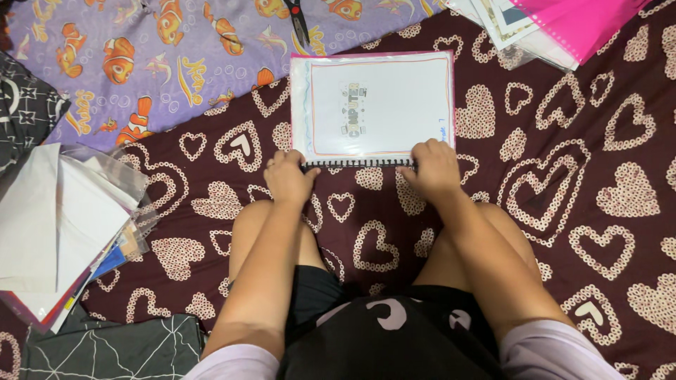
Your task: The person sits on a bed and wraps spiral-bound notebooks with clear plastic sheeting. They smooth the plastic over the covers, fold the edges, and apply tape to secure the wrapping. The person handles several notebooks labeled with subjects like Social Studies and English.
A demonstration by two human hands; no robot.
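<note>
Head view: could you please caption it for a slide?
Both hands, left and right, press a booklet's comb spine on a heart-print sheet.

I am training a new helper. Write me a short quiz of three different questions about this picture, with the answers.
1. True or false: both hands rest on the spiral-bound edge of the booklet.
2. Which thing lies on the fish-print cloth above the booklet? A) scissors B) a cup C) a phone
3. Fill in: the dark bedsheet is printed with ____ shapes.

Key
1. True: the left hand and the right hand both sit at the black spiral binding.
2. A: the scissors.
3. Heart.
</note>
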